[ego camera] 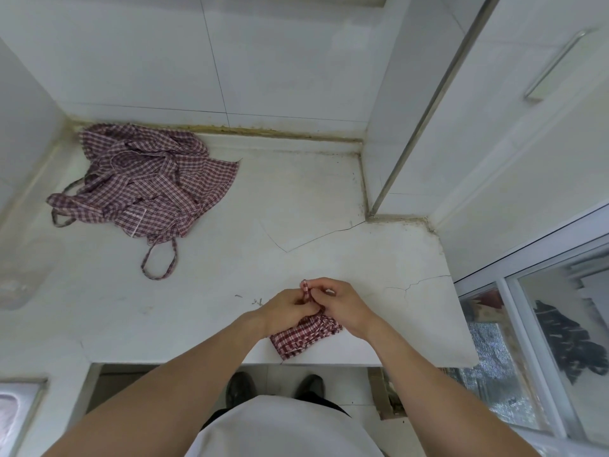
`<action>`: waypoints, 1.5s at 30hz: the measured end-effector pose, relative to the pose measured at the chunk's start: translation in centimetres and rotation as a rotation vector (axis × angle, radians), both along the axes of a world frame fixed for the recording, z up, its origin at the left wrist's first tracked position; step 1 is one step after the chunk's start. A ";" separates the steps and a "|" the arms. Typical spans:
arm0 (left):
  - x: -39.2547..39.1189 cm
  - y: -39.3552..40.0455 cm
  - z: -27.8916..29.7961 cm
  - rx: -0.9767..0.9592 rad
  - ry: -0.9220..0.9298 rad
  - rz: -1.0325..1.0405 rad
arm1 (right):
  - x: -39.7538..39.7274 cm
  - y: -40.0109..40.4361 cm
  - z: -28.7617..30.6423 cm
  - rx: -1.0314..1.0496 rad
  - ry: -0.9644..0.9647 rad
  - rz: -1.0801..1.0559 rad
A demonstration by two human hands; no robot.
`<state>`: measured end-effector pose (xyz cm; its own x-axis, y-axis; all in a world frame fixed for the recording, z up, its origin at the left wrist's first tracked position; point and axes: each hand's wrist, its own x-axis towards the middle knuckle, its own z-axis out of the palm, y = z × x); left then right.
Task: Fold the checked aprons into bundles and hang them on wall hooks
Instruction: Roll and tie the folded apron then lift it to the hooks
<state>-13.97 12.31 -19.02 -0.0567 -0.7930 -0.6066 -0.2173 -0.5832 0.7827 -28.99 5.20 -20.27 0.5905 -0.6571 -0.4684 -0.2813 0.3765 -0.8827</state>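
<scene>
from the head camera i look down on my two bare arms reaching over a white counter (329, 192). my left hand (286, 308) and right hand (342, 308) sit together, touching, just above the near edge of the counter. both have their fingers curled, and between them they pinch a thin checked strap (305, 289) that stands up from the knuckles. right under both hands, and partly hidden by them, lies a small folded apron bundle (304, 336) in red and white check, resting on the counter with one corner at the counter's front edge. i cannot tell exactly how the strap runs into the bundle, since the fingers cover that part.

well away from the left hand, far and to its left, a loose heap of checked aprons (148, 183) lies crumpled in the back corner of the counter, against the tiled wall (148, 61). one strap loop (160, 258) trails out of the heap toward me, flat on the counter.

beyond the right hand, to its right, a sliding window frame (514, 291) borders the counter. below my arms i see my two dark shoes (273, 389) on the floor.
</scene>
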 end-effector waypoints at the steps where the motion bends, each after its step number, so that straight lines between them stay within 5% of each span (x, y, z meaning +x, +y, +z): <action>1: -0.1 0.2 -0.2 -0.023 -0.019 0.030 | -0.2 -0.1 -0.1 0.033 0.011 0.001; 8: -1.2 1.1 -0.9 -0.075 0.161 0.520 | -0.3 0.6 -1.3 -0.365 0.255 0.076; 13: -0.2 1.6 -1.3 -0.095 0.112 0.360 | -0.9 1.0 -1.8 -0.459 0.312 0.129; 22: -0.8 1.9 -1.7 -0.413 -0.556 0.164 | -0.1 2.1 -2.1 -0.580 0.231 0.082; 30: -0.3 1.8 -1.0 -0.308 -0.465 0.170 | 0.1 2.5 -1.7 -0.426 0.281 0.032; 39: -1.2 0.8 -0.2 -0.241 -0.617 0.082 | -0.2 2.5 -1.4 -0.325 0.210 -0.005; 45: 0.0 0.9 -0.1 -0.213 -0.449 0.104 | -0.5 2.8 -1.4 -0.317 0.198 -0.032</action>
<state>-13.97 13.25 -19.14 0.2582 -0.8894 -0.3772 -0.5087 -0.4571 0.7296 -29.46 7.97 -21.68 0.4860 -0.8044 -0.3416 -0.4510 0.1040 -0.8865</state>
